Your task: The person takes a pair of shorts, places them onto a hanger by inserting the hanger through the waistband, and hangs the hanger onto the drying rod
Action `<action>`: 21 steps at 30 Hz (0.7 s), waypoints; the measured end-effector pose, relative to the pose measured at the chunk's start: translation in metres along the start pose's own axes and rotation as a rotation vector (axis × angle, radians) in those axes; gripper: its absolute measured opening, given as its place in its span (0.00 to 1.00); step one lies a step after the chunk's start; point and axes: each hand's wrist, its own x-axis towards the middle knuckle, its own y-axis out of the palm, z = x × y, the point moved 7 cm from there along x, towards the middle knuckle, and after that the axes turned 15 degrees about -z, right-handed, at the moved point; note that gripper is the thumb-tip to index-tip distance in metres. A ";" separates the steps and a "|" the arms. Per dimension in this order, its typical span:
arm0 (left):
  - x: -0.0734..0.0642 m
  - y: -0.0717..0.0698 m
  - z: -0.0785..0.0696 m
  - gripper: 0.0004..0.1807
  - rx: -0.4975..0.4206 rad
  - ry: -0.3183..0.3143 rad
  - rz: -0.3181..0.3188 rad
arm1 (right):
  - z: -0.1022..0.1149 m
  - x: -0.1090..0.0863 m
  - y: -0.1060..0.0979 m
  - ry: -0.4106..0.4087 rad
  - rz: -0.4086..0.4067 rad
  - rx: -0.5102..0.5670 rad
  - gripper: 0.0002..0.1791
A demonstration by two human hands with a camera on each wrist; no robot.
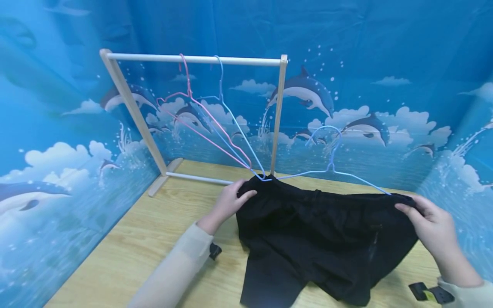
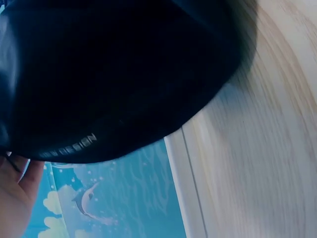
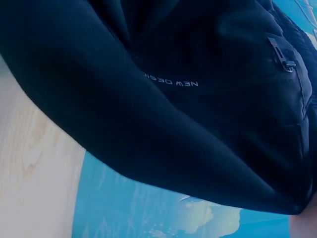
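A pair of black shorts (image 1: 323,239) hangs over the tabletop, its waistband stretched sideways between both hands. My left hand (image 1: 230,200) grips the left end of the waistband, thumb in front. The right end is pinched in my right hand (image 1: 435,224). A blue wire hanger (image 1: 308,173) rises out of the waist, its hook upright and free; its lower part is hidden inside the shorts. Pale lettering (image 2: 69,148) shows on the cloth in the left wrist view. In the right wrist view, a zipper pull (image 3: 286,63) sits near the ribbed waistband.
Behind the left hand stands a rack with a white rail (image 1: 154,57) and wooden legs. A pink hanger (image 1: 209,109) and another blue hanger (image 1: 235,115) hang from it, their lower corners overlapping the waistband in the head view. Dolphin-print sheeting (image 1: 366,64) surrounds the wooden table (image 1: 127,252).
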 end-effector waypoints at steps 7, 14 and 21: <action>0.001 -0.004 0.009 0.23 -0.045 -0.044 -0.015 | 0.007 0.007 -0.004 0.021 -0.023 -0.009 0.03; -0.001 -0.003 0.020 0.23 -0.143 -0.108 -0.017 | 0.011 0.011 -0.005 0.010 -0.084 -0.028 0.12; -0.010 0.006 0.032 0.31 -0.222 -0.242 0.061 | 0.015 0.014 -0.009 0.005 -0.137 -0.042 0.14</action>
